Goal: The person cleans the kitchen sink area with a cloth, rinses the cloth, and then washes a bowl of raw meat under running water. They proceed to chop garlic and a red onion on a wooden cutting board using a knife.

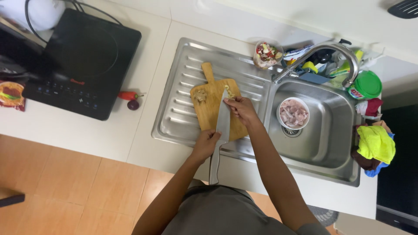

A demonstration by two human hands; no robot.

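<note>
A wooden cutting board (210,112) lies on the ribbed steel drainboard (177,117) left of the sink. My left hand (204,144) is closed around a long steel knife (223,119), whose blade points away from me over the board. My right hand (242,109) pinches a small pale piece of food (229,92) at the blade's tip, above the far end of the board. A little heap of pale chopped bits (200,95) sits on the board's left side.
In the sink basin (324,143) stands a white bowl of raw meat pieces (293,113). A bowl of chopped vegetables (267,55) sits by the tap (331,52). A red chilli (127,95) and a dark shallot (133,105) lie beside the black induction hob (82,61). A yellow cloth (375,142) lies at the right.
</note>
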